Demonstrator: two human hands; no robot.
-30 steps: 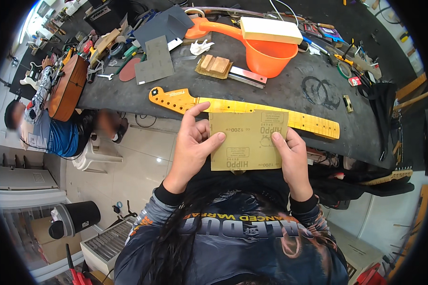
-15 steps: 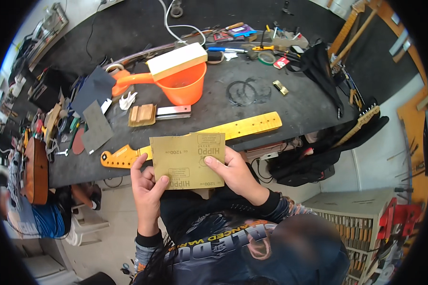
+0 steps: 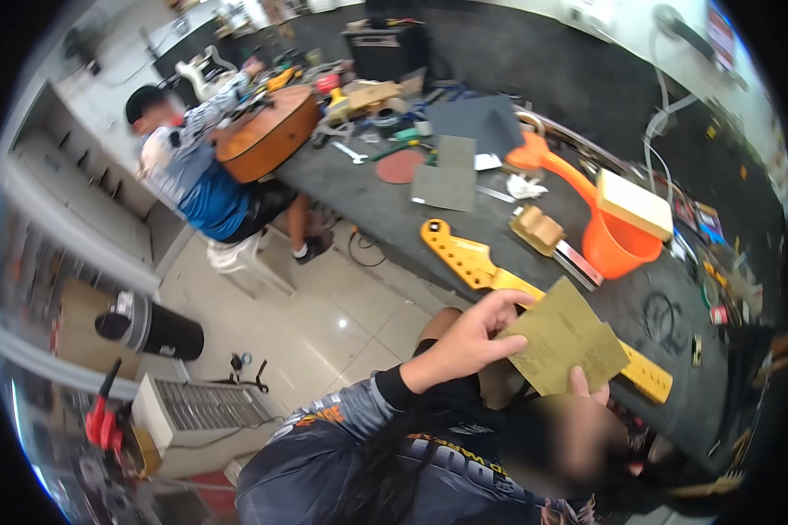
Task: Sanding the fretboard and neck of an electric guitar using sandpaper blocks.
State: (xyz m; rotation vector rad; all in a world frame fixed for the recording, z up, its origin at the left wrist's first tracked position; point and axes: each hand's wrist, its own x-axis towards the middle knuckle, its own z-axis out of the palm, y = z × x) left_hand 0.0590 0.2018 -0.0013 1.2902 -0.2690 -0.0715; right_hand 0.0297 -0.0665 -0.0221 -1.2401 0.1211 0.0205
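Note:
A yellowish-brown sheet of sandpaper (image 3: pixel 567 339), its printed back facing up, is held between my two hands. At its left edge, my left hand (image 3: pixel 474 339) grips it, with the thumb in front and the fingers behind. My right hand (image 3: pixel 590 392) pinches the lower edge with its thumb on the printed side; most of its fingers are hidden. Behind and beyond the sheet lies a yellow guitar neck (image 3: pixel 466 260) along the front of the bench, headstock to the left. The sheet covers its middle part.
Across the dark workbench (image 3: pixel 521 249) stand an orange dipper (image 3: pixel 622 254) with a pale block (image 3: pixel 635 204) on its rim, a wooden block (image 3: pixel 538 229) and grey abrasive sheets (image 3: pixel 451 175). At left, another person (image 3: pixel 210 179) sits by an acoustic guitar (image 3: pixel 271 136). A black bin (image 3: pixel 171 332) stands on the floor.
My view has swung left, bringing the seated person and the bin into fuller sight. The sandpaper now appears tilted, still in both hands.

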